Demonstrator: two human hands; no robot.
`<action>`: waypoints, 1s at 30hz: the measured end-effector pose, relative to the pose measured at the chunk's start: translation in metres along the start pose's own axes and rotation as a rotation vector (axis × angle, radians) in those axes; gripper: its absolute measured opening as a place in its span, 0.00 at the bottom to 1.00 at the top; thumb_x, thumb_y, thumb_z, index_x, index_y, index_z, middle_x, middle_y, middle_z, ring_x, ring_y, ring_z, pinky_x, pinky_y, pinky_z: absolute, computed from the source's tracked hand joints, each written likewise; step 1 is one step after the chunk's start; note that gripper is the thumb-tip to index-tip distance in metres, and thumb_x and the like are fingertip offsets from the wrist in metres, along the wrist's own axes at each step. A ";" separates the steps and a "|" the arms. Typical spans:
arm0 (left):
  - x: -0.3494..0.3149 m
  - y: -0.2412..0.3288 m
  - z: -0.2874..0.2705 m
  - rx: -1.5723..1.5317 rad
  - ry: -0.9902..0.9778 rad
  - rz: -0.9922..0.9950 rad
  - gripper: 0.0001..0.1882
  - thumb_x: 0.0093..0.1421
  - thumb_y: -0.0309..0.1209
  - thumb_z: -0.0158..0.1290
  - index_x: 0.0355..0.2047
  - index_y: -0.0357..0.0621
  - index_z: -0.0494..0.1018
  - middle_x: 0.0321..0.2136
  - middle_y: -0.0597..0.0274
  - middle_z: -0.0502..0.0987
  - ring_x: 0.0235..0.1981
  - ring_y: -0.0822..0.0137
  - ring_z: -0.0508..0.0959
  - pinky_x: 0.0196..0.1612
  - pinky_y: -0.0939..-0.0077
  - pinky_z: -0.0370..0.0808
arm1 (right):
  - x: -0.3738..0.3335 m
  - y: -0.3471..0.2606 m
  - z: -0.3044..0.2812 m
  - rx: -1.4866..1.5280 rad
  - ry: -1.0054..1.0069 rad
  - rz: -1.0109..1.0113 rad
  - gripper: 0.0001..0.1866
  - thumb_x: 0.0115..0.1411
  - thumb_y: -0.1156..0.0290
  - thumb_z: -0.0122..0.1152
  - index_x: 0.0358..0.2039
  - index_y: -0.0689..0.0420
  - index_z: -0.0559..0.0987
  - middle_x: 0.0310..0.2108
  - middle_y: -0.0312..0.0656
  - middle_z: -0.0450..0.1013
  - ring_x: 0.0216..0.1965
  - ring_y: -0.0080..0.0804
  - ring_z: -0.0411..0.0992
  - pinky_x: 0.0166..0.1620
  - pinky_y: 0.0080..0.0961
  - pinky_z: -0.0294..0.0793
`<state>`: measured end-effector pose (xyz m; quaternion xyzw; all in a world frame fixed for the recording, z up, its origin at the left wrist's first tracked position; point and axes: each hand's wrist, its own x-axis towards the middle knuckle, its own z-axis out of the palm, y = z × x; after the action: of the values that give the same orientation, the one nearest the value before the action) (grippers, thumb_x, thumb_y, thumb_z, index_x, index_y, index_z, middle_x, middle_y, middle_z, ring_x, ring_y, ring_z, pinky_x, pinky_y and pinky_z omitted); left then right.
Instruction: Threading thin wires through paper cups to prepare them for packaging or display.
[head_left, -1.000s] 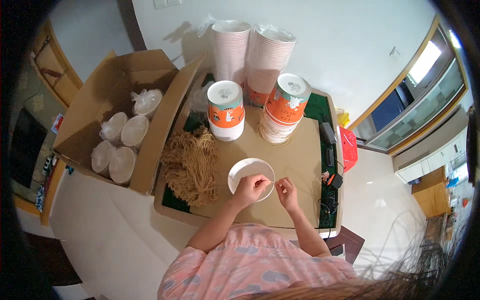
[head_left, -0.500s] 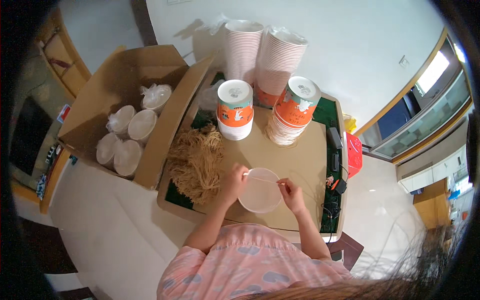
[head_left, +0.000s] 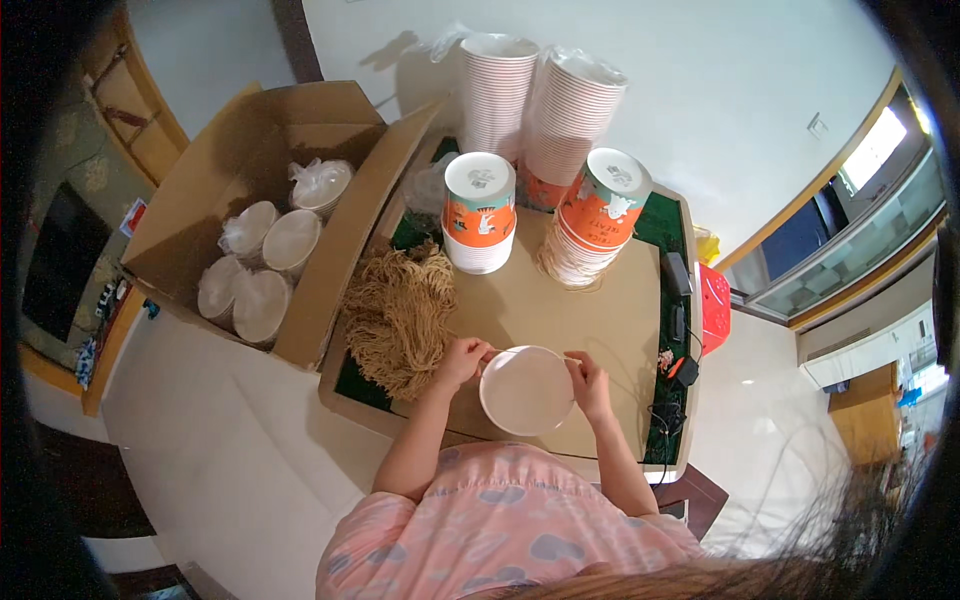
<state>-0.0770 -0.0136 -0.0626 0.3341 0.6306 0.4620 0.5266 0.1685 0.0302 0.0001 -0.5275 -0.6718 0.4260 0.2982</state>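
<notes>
A white paper bucket (head_left: 528,392) stands in front of me with its round mouth up, near the table's front edge. My left hand (head_left: 463,362) is closed in a pinch at the bucket's left rim. Beyond the opposite rim, my right hand (head_left: 589,384) pinches too. Each holds an end of a thin tan cord (head_left: 568,360), visible by the far rim; I cannot tell how it passes through the bucket's wall. Left of the bucket lies a thick, tangled bundle of tan cords (head_left: 400,320).
Upside-down printed orange buckets stand in a left stack (head_left: 480,212) and a right stack (head_left: 597,215), the latter with cords hanging round it. Tall white bucket stacks (head_left: 497,95) rise by the wall. A cardboard box (head_left: 335,290) holds wrapped buckets. Black cables (head_left: 663,412) lie along the table's right side.
The cord, stretched across the bucket's mouth before, now shows at its far rim. My hands have moved slightly apart, and the bucket's mouth faces me more.
</notes>
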 end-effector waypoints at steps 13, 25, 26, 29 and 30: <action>-0.015 0.005 0.002 0.150 0.014 0.084 0.11 0.55 0.33 0.53 0.24 0.37 0.74 0.15 0.67 0.71 0.16 0.76 0.68 0.17 0.79 0.63 | 0.033 0.182 -0.011 0.125 0.268 -0.013 0.14 0.59 0.71 0.45 0.44 0.55 0.73 0.35 0.47 0.72 0.38 0.38 0.71 0.41 0.30 0.70; -0.016 -0.018 0.018 0.164 0.182 0.332 0.10 0.54 0.33 0.54 0.26 0.37 0.74 0.16 0.65 0.72 0.16 0.76 0.69 0.19 0.78 0.65 | 0.057 0.137 0.029 -0.849 -0.123 0.025 0.38 0.49 0.67 0.52 0.60 0.35 0.51 0.34 0.49 0.71 0.34 0.43 0.72 0.32 0.40 0.72; -0.018 -0.020 0.020 0.292 0.172 0.340 0.10 0.53 0.33 0.54 0.26 0.36 0.74 0.16 0.63 0.73 0.17 0.75 0.70 0.21 0.78 0.66 | 0.058 0.141 0.029 -0.904 -0.157 0.031 0.38 0.49 0.65 0.52 0.60 0.35 0.51 0.33 0.49 0.73 0.31 0.43 0.73 0.30 0.41 0.72; -0.026 -0.008 0.022 0.463 0.130 0.280 0.11 0.52 0.33 0.55 0.27 0.35 0.74 0.16 0.59 0.73 0.19 0.71 0.72 0.24 0.76 0.68 | 0.046 0.139 0.027 -0.943 -0.199 -0.007 0.36 0.51 0.66 0.49 0.60 0.33 0.50 0.30 0.47 0.74 0.26 0.44 0.74 0.28 0.42 0.71; -0.026 -0.030 0.015 0.325 0.211 0.307 0.11 0.52 0.33 0.55 0.28 0.35 0.73 0.16 0.59 0.73 0.19 0.72 0.71 0.23 0.77 0.67 | 0.037 0.132 0.031 -0.941 -0.206 -0.011 0.36 0.51 0.66 0.49 0.60 0.33 0.50 0.30 0.47 0.74 0.26 0.44 0.74 0.28 0.42 0.71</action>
<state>-0.0543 -0.0443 -0.0818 0.4563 0.6897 0.4616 0.3209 0.1925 0.0683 -0.1325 -0.5565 -0.8206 0.1241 -0.0387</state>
